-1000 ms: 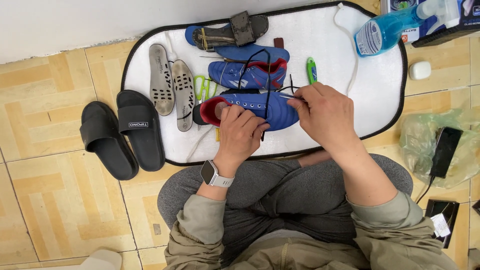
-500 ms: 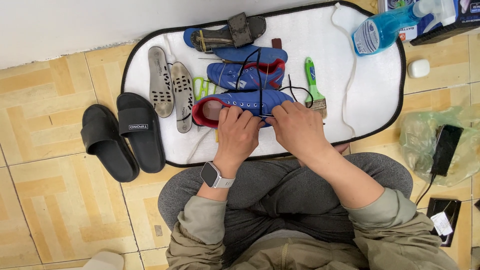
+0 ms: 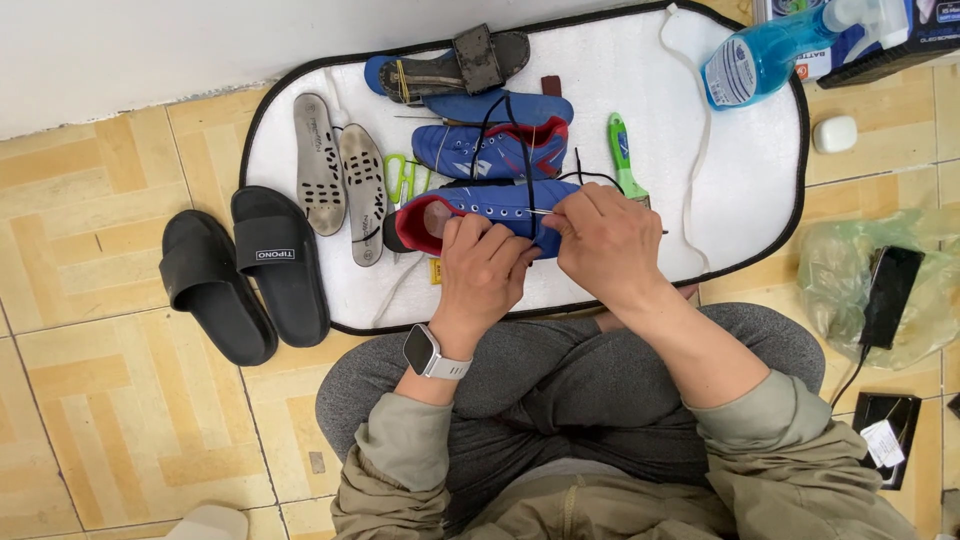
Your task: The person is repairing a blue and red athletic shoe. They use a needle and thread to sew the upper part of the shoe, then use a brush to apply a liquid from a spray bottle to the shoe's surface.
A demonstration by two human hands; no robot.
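A blue sneaker with a red lining (image 3: 455,210) lies on its side on a white mat (image 3: 720,180). My left hand (image 3: 482,272) grips it from the near side. My right hand (image 3: 610,245) pinches a black shoelace (image 3: 585,178) at the shoe's eyelets, with a thin needle-like tool sticking out by the fingers. A second blue sneaker (image 3: 490,148) lies just behind, laces loose. A watch sits on my left wrist.
Two grey insoles (image 3: 340,175), a green brush (image 3: 625,160), a blue insole and a dark sandal (image 3: 465,65) lie on the mat. Black slides (image 3: 245,270) stand on the tiled floor at left. A blue spray bottle (image 3: 770,50), a white soap piece (image 3: 835,133) and a plastic bag (image 3: 880,285) sit at right.
My right hand has come down from the raised lace to the shoe's eyelets. The sneaker has shifted slightly nearer. My left hand keeps its hold.
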